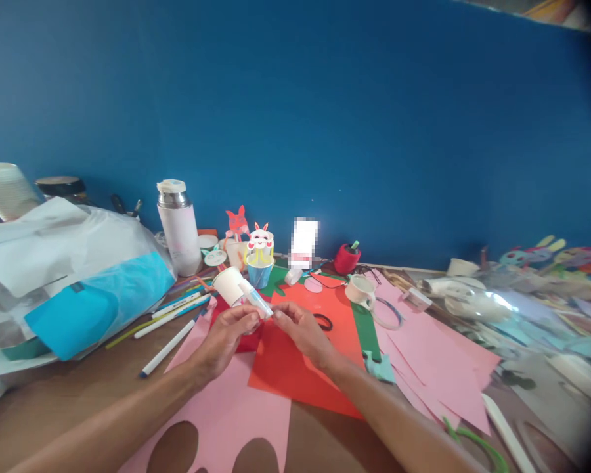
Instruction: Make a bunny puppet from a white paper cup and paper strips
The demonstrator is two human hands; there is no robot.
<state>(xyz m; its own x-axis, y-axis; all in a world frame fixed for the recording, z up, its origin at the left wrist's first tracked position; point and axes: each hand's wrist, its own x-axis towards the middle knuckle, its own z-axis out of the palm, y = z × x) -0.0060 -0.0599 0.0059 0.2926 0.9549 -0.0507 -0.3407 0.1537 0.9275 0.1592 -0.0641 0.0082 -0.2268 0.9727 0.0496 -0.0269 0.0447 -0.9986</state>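
Observation:
My left hand (230,333) is closed, its thumb and fingers pinching a small white tube with blue marks (257,299). From the right, my right hand (301,330) has its fingertips closed at the tube's near end; what exactly they grip there is too small to tell. Just behind the tube, a white paper cup (228,286) lies tilted. A blue paper cup with a white bunny face (260,269) stands beyond it. Under my hands are an orange paper sheet (305,378) and a pink sheet with cut-out holes (221,420).
Several markers (170,347) lie at left beside a plastic bag (79,223). A white thermos (178,230) stands behind them. To the right are a mug (360,289), a tape ring (388,314) and pink sheets (438,348). A blue wall (295,118) closes off the back.

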